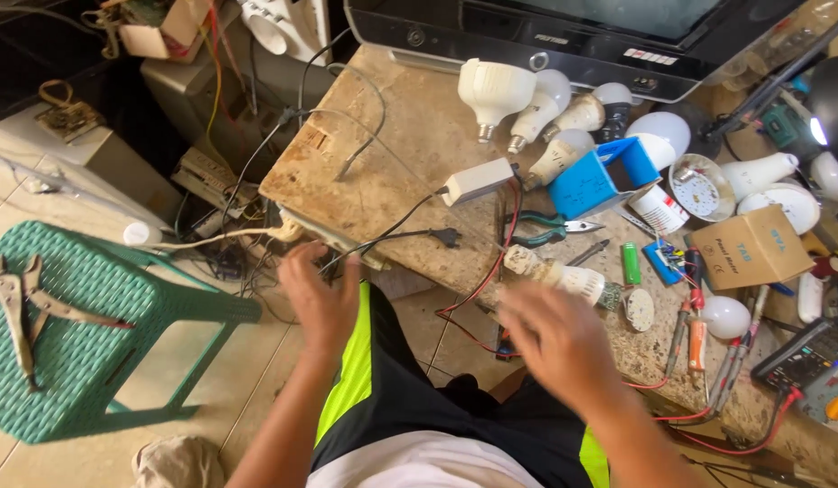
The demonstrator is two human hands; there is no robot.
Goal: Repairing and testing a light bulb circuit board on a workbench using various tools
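Observation:
My left hand [320,294] reaches past the front left corner of the worn workbench [392,172], its fingers at a black cable [383,239] and a beige plug strip [324,237] hanging by the edge; whether it grips anything is unclear. My right hand [550,334] is blurred, fingers spread, hovering just in front of a bulb base [564,276] lying on the bench, holding nothing that I can see. Green-handled pliers [541,228] and a white adapter box [478,181] lie beyond it.
Several white bulbs [546,108], a blue box [595,181], a cardboard box [749,248], screwdrivers [695,330] and a multimeter [812,361] crowd the bench's right side. A television [564,36] stands at the back. A green plastic stool [75,334] with locking pliers [26,303] stands on the left.

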